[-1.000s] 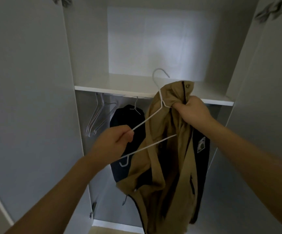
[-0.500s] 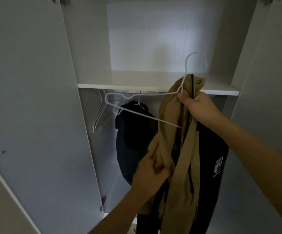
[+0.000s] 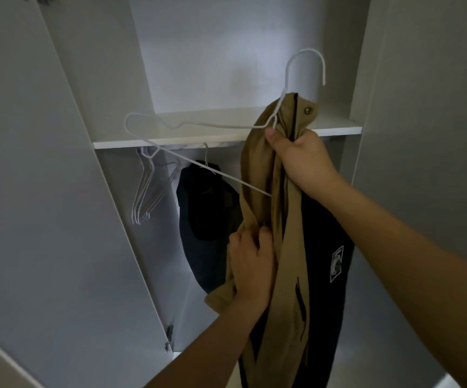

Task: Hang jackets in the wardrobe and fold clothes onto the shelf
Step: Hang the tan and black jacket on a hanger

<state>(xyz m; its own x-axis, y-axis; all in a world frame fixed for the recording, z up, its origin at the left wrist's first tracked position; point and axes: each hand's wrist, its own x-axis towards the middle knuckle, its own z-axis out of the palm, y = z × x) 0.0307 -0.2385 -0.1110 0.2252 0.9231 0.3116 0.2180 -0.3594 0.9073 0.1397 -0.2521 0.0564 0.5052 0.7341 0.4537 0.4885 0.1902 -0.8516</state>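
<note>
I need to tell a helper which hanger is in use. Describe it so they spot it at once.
In front of the wardrobe shelf, the right hand holds a tan jacket. The white wire hanger pokes from its collar, unlike the empty hangers on the rail below.

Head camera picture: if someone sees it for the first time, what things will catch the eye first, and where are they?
The tan jacket stands out first, hanging at centre right in front of the open wardrobe, bunched at its collar in the right hand. With it goes the white wire hanger, one shoulder inside the jacket, the other sticking out left before the shelf. Lower down, the left hand holds a fold of the tan cloth.
</note>
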